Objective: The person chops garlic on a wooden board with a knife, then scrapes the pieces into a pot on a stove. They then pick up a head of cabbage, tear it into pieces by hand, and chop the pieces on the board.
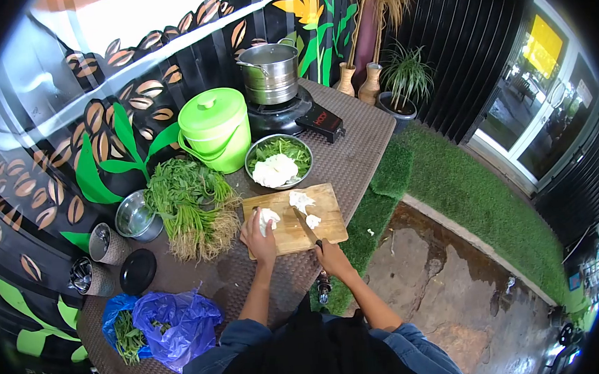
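Note:
My right hand (333, 259) grips a knife (307, 226) by its dark handle, the blade lying over the wooden cutting board (282, 245). On the board's left side, my left hand (259, 241) has its fingers closed around a soft-looking white chunk (268, 218), whose exact kind I cannot make out. Two smaller white pieces sit near the blade, one piece (301, 200) toward the back and another piece (313, 221) just right of the knife. Behind the board stands a metal bowl (251, 173) with green leaves (282, 149) and a larger white lump (275, 170).
A leafy bunch with roots (190, 207) lies left of the board. Behind are a lidded green bucket (215, 130) and a steel pot (270, 75) on a portable stove (281, 113). Purple plastic bags (177, 325), an empty-looking metal bowl (139, 216) and a black lid (138, 271) sit left.

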Available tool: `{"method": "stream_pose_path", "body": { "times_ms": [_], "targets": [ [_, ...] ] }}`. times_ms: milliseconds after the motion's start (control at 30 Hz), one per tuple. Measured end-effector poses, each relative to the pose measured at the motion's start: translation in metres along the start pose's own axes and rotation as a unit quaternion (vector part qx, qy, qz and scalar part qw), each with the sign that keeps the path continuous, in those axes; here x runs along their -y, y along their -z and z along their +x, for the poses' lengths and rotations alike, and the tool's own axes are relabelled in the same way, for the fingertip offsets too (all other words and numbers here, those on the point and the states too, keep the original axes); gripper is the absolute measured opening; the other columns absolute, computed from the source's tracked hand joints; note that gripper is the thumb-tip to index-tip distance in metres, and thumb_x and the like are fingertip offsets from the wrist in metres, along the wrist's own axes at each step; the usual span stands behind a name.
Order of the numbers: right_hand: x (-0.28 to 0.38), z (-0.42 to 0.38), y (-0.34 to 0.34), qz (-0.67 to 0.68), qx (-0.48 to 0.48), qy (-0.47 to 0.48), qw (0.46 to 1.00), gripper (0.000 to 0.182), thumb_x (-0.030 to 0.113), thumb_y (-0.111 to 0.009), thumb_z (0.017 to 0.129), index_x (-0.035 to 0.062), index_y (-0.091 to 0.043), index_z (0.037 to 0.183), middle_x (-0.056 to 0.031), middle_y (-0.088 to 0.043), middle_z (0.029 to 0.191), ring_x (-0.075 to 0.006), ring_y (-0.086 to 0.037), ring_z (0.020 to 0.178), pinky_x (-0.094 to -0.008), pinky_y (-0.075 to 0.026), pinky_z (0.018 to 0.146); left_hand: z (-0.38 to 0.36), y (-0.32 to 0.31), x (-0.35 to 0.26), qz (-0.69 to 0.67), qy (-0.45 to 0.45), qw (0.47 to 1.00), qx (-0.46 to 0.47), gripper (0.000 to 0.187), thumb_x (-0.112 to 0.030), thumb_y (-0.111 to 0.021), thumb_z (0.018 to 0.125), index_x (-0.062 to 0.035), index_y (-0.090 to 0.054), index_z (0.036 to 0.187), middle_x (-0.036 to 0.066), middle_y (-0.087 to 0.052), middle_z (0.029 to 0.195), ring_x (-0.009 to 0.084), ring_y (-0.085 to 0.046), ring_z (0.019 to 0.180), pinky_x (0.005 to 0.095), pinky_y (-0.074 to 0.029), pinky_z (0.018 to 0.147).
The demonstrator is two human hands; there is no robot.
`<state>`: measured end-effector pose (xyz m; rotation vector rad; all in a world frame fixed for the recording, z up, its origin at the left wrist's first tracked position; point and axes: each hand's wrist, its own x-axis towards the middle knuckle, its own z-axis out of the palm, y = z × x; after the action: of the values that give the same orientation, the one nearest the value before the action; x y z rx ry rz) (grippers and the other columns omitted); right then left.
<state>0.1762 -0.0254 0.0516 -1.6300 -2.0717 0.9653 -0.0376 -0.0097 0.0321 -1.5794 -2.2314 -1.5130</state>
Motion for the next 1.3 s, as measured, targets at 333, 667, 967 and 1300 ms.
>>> {"method": "stream_pose_path", "body": {
  "times_ms": [333,667,967,1300],
  "targets": [
    [-0.006,0.0,0.014,0.082,-0.044,0.063,0.994,0.036,0.029,-0.055,0.098,-0.0061,-0.056,0.1,-0.0336,-0.062,0.093,-0.0496,-0.061,0.093,-0.0525,-0.047,0.078,0.012,-0.008,-0.03,-0.003,-0.137,0.989,0.062,0.033,-0.013,-0.068,0.087,-0.0075,-0.066,0.119,0.012,-0.065,0.116,0.0288,-0.056,0.116,0.0522,-0.03,0.108],
    [-0.035,-0.015,0.034,0.117,-0.143,0.012,0.983,0.032,0.027,-0.057,0.098,-0.0052,-0.056,0.097,-0.0297,-0.061,0.08,-0.0469,-0.063,0.08,-0.0489,-0.047,0.069,-0.01,-0.057,-0.041,-0.135,-0.1,0.963,0.213,0.025,-0.002,-0.078,0.074,0.0006,-0.072,0.099,0.014,-0.067,0.098,0.0309,-0.063,0.086,0.0388,-0.051,0.076],
    [-0.02,0.014,0.004,0.069,-0.038,0.052,0.996,0.034,0.028,-0.056,0.097,-0.0058,-0.058,0.095,-0.0297,-0.064,0.084,-0.0468,-0.063,0.085,-0.0506,-0.047,0.075,-0.013,-0.019,-0.005,-0.188,-0.043,0.968,0.16,0.029,-0.005,-0.08,0.073,-0.0008,-0.073,0.1,0.012,-0.064,0.088,0.024,-0.06,0.077,0.0357,-0.049,0.069],
    [-0.033,0.021,0.0,0.062,-0.104,-0.029,0.992,0.038,0.031,-0.051,0.1,-0.0063,-0.055,0.103,-0.0355,-0.064,0.091,-0.0523,-0.062,0.092,-0.056,-0.05,0.079,-0.012,-0.045,-0.025,-0.092,-0.091,0.978,0.164,0.026,-0.017,-0.078,0.079,-0.0072,-0.076,0.103,0.01,-0.06,0.089,0.0295,-0.058,0.088,0.0398,-0.046,0.078]
  ]
}}
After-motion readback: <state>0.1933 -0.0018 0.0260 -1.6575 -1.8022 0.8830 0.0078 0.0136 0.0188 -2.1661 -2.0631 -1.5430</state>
